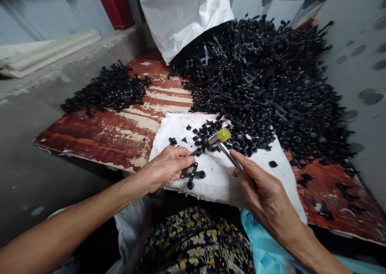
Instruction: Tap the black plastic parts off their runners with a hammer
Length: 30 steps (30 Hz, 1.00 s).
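Observation:
My left hand point(169, 166) is closed on a black hinged linkage point(192, 173), whose crossed strips end in round discs. The linkage is over a white cloth point(217, 185), with its lower part sticking out past my fingers. In my right hand point(259, 181) is a small mallet point(224, 145), gripped by its metal handle. One face of the mallet head is yellow and see-through; the other is dark and points toward the linkage, apart from its far end. Small black round-headed pieces point(208, 131) lie scattered on the cloth just beyond the mallet.
A large heap of black strips and discs point(265, 77) covers the right and back of the worn reddish board point(132, 133). A smaller pile of black linkages point(108, 89) sits at left. Behind hangs a white sack point(187, 16). Loose discs point(306, 177) lie at right.

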Motion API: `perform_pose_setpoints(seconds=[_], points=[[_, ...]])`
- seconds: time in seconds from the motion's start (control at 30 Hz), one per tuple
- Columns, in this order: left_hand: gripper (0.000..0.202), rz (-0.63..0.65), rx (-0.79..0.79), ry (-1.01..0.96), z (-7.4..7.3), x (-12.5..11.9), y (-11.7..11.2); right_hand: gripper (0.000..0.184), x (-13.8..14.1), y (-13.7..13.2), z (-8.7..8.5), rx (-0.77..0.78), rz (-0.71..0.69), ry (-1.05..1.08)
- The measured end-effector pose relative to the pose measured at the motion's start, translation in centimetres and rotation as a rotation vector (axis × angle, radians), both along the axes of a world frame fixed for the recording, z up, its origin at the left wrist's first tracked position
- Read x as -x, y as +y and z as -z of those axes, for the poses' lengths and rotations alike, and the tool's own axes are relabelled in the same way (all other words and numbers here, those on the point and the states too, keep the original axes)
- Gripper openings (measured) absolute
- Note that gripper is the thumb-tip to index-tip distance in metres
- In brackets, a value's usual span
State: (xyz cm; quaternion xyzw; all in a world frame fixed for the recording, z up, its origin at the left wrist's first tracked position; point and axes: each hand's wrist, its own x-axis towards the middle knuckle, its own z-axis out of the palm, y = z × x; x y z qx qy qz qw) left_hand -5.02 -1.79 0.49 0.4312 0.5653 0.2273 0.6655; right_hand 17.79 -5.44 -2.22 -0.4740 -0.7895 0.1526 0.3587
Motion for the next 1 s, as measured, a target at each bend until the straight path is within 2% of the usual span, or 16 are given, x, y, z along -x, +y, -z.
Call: perform_pose_setpoints(seconds=[0.27,0.57,0.83,1.0], points=[[0.025,-0.016,-0.007,0.066,0.1,-0.4,-0.1,0.041,-0.1,0.0,0.0,-0.002,0.003,-0.011],[0.027,0.06,-0.063,0.248,-0.1,-0.3,0.3,0.046,-0.2,0.0,0.1,-0.01,-0.043,-0.026],[0.021,0.079,-0.069,0.29,0.3,-0.2,0.6,0.062,0.6,-0.7,-1.8,-0.1,-0.07,-0.1],[0.021,0.107,-0.072,0.293,0.5,0.0,0.8,0.067,0.7,-0.5,-1.7,-0.115,-0.09,-0.235]])
